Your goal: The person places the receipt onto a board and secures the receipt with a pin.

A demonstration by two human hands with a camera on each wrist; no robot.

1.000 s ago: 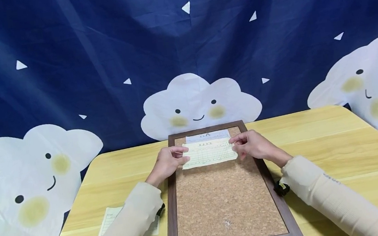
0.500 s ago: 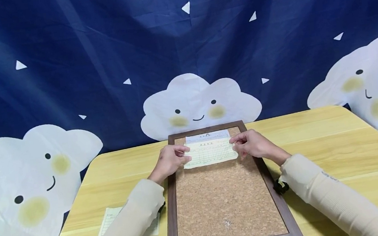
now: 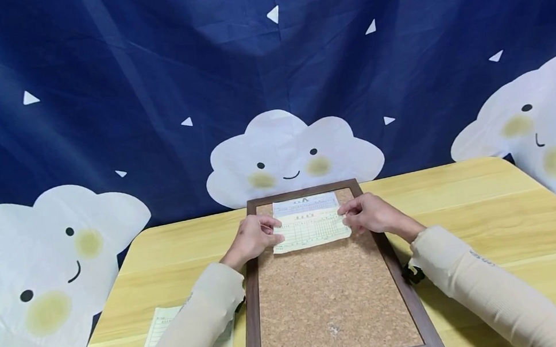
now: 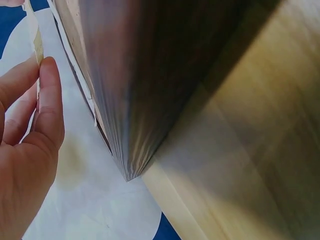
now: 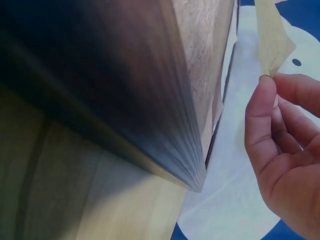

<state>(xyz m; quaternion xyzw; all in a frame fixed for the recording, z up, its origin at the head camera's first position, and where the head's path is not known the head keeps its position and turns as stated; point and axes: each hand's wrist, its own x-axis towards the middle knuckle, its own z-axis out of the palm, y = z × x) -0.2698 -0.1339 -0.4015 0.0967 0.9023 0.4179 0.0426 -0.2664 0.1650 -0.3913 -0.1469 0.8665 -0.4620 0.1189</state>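
A pale yellow printed form (image 3: 311,232) is stretched between both hands over the upper part of a framed cork board (image 3: 332,300). At its left edge my left hand (image 3: 252,237) pinches it between thumb and fingers. The right hand (image 3: 374,214) pinches the opposite edge. Behind the yellow form, a whitish-blue form (image 3: 305,202) lies on the cork, its lower part covered. In the right wrist view, the pinched yellow sheet (image 5: 272,35) stands off from the board's surface; a gap also shows between hand and board in the left wrist view.
The board's dark brown wooden frame (image 3: 254,315) rests on a light wood table (image 3: 480,212). Another paper form (image 3: 159,330) lies left of the board, partly under the left sleeve. A blue cloth with white clouds (image 3: 290,149) hangs behind the table.
The yellow form has come slightly down the board, and more of the whitish-blue form shows above it. Both hands keep their pinch; the left has shifted a little right.
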